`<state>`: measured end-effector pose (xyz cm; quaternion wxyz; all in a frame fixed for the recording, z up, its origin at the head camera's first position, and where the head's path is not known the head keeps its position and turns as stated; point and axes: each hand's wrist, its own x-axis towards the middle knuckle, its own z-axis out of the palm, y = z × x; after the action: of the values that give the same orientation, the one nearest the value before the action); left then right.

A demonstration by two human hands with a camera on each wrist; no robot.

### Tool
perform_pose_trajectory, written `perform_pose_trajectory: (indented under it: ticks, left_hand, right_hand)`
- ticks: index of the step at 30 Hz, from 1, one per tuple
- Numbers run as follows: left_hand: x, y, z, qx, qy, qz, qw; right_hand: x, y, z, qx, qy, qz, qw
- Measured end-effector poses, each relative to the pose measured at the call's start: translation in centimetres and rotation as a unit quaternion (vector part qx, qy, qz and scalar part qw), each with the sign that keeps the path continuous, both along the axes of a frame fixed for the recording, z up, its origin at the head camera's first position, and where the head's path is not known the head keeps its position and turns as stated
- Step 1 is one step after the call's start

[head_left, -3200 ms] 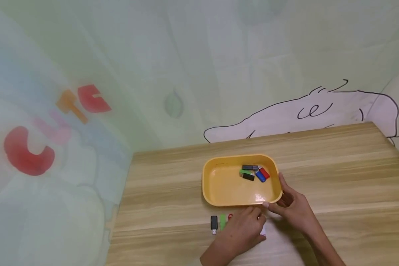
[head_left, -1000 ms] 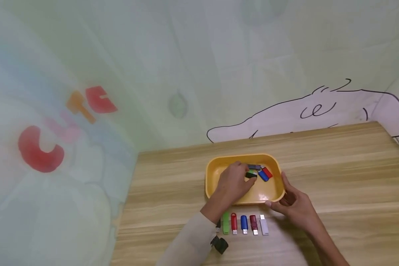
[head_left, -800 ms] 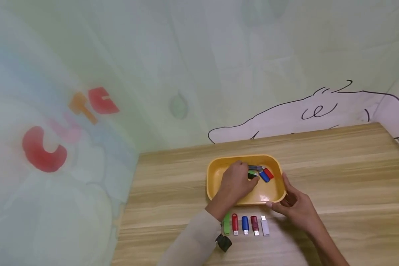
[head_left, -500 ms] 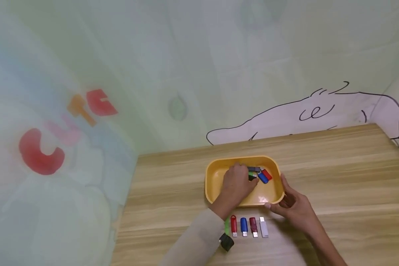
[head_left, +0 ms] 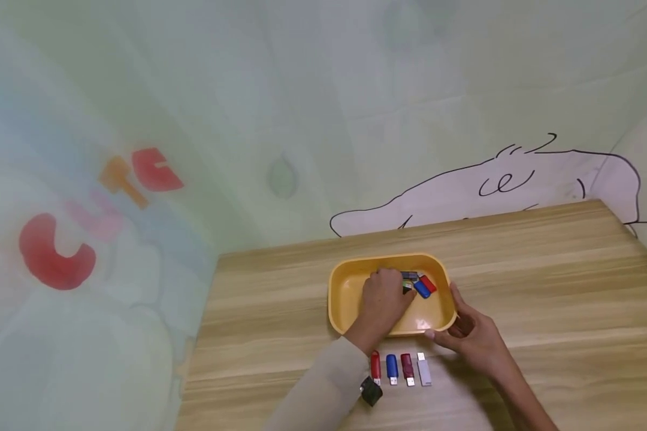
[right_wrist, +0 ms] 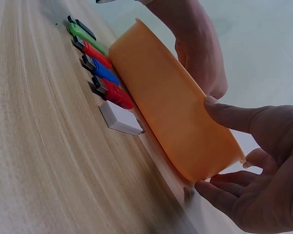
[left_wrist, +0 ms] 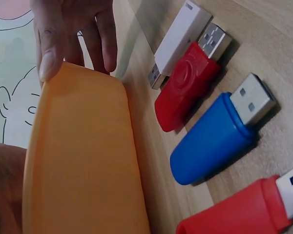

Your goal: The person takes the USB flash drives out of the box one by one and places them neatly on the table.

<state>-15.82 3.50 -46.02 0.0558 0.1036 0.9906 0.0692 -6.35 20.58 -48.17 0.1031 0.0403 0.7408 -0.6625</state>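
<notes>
A pale painted curtain [head_left: 313, 120] fills the background, and before it lies a wood-grain table [head_left: 544, 275]. The left forearm, in a light sleeve [head_left: 318, 389], slants up from the bottom edge and over the near rim of a yellow tray [head_left: 346, 299]. The right forearm comes in bare from the lower right. The left hand [head_left: 383, 297] dips into the tray, back uppermost, knuckles bent and thumb stretched rightward; its fingertips are hidden, so I can't tell whether they pinch anything. The right hand [head_left: 477, 341] grips the tray's near right corner, thumb on the rim and fingers against the outside. On the table, just beside the tray's near wall, stands a row of USB sticks: white [head_left: 423, 369], dark red [head_left: 407, 365], blue [head_left: 392, 366] and red [head_left: 375, 366], with green [right_wrist: 80, 34] and dark [right_wrist: 85, 28] ones beyond, seen from the right wrist. The white one's plug points towards the tray. Inside the tray, right of the left hand, lie a grey stick [head_left: 409, 275], a red one [head_left: 428, 283], a blue one [head_left: 422, 290] and, by the thumb, a partly covered black one [head_left: 407, 289].
</notes>
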Motion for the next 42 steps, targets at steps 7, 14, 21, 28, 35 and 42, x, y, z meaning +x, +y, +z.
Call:
perform_pose_trajectory:
  ticks: [7,14,21,28,35,42]
  left_hand:
    - [0.2,0.1,0.0,0.003,0.008,-0.01,0.9999]
    - [0.3,0.4,-0.2,-0.001,0.017,-0.008,0.9998]
    - [0.5,0.3,0.3,-0.012,0.013,-0.008,0.9998]
    - [0.5,0.3,1.3,-0.018,0.022,-0.012,0.9995]
    - [1.1,0.2,2.4,-0.012,0.028,-0.001,0.9995]
    - [1.6,-0.3,3.3,0.002,0.028,0.002,0.9996]
  right_hand:
    - [-0.1,-0.1,-0.1,0.001,-0.001,-0.002,1.0]
    - [-0.1,-0.1,-0.2,0.008,-0.002,-0.004,1.0]
    - [0.0,-0.1,0.0,0.008,-0.011,-0.004,0.9999]
    - [-0.1,0.0,0.1,0.022,-0.004,-0.002,0.9998]
    - [0.0,0.1,0.3,0.029,-0.016,-0.002,0.9995]
    - [-0.3,0.3,0.3,0.041,-0.027,-0.001,0.9988]
